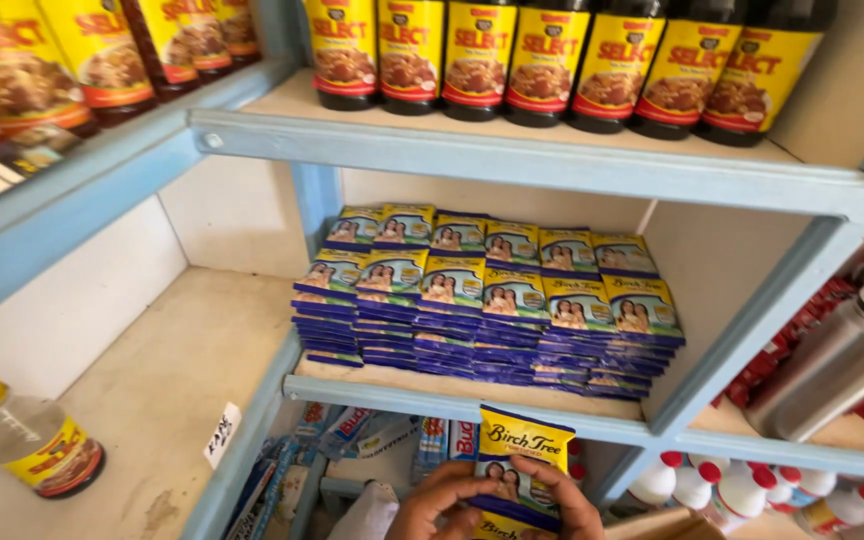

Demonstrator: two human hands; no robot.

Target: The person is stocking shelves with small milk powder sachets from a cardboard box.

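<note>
Sachet point(522, 462) before blue shelf point(472, 405)

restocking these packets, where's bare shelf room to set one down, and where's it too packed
Bare shelf lies left of the stacked packets, between them and the lying bottle. A narrow strip is free right of the stacks by the blue divider. The top shelf's dark bottles stand crowded. Both hands hold one packet.
</note>
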